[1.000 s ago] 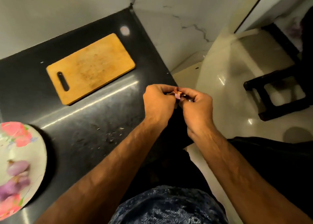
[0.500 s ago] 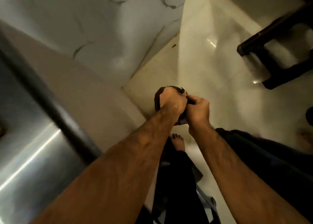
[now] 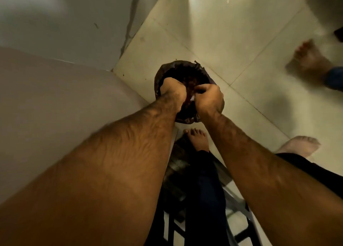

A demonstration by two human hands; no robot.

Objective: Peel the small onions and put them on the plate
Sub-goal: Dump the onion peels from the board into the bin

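View: looked steeply down past both forearms to the floor point(image 3: 232, 41), pale glossy tiles; edges smeared.
Bin point(image 3: 178, 64): small, round, lined with a dark bag, standing on the tiles near the corner where the wall point(image 3: 74, 22) met the floor.
Bin contents point(image 3: 188, 78): dark reddish scraps, too dim to name.
Left hand point(image 3: 172, 92): over the bin's near left rim, back of the hand up, fingers curled under and hidden; could not tell what it gripped, if anything.
Right hand point(image 3: 208, 97): over the bin's near right rim, fingers curled, fingertips turned toward the left hand.
Hands together: knuckles almost touching, only a narrow gap between them.
Small onion point(image 3: 192, 98): only a pale sliver showed in that gap, against the right hand's thumb side, apparently pinched there; probably the onion, held above the bin.
Own feet: one bare foot point(image 3: 196, 138) just short of the bin, the other point(image 3: 300, 145) off to the right.
Second person: a bare foot point(image 3: 311, 60) and blue trouser cuff point(image 3: 334, 78), upper right, well apart from the bin.
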